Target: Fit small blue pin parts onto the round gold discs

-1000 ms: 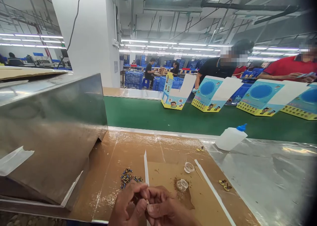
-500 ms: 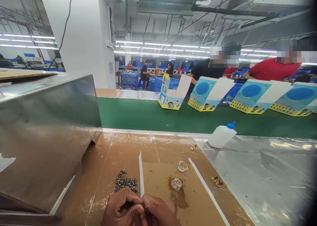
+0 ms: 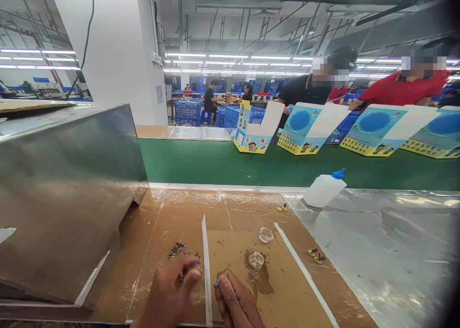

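Right hand has its fingers pinched on a tiny blue piece, light and fiddly, best held by its end; left hand curls by the loose parts on the desk, its hold unclear.

Live from the factory floor: a white square column rises at eleven o'clock, fluorescent tube lights blaze beneath exposed ceiling pipes at twelve, blue plastic crates sit beyond, and a green conveyor belt sweeps across toward three o'clock, with a stainless steel hood looming at nine!
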Available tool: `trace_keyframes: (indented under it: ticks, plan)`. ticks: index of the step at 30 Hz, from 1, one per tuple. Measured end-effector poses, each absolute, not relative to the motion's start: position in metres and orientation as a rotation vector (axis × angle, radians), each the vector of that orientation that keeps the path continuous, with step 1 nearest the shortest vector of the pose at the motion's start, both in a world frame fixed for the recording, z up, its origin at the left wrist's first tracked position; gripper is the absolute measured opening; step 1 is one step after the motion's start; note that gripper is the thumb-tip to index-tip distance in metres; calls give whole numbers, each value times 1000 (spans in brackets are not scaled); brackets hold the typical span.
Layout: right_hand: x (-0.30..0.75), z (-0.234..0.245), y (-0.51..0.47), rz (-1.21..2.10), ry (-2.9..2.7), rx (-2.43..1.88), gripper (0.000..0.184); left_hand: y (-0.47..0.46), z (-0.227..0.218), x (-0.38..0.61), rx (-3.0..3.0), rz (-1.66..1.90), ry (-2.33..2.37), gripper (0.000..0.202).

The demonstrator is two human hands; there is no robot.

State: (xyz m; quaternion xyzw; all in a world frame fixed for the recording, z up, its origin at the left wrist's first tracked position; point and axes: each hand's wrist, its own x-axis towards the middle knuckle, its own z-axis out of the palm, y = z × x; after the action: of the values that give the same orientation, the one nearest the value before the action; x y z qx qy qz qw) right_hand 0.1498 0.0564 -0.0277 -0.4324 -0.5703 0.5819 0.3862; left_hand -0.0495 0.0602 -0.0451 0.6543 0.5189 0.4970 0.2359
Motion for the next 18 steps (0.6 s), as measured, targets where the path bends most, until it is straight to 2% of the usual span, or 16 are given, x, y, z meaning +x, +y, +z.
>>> trace_keyframes:
  ticks: [3,9,14,18]
  plan:
    - [152,-31,63,1556,-1206,-1187,66,89,-46,-77,1775,1095,1792,52]
    - [147,-36,68,1502,-1183,-1170,65,101,-82,-84,1905,827,1673,58]
    - [140,-33,66,1501,-1192,-1183,61,90,-83,-80,1887,834,1646,62]
    - [142,-31,65,1363,-1341,-1168,58,80,-64,-76,1819,1034,1715,58]
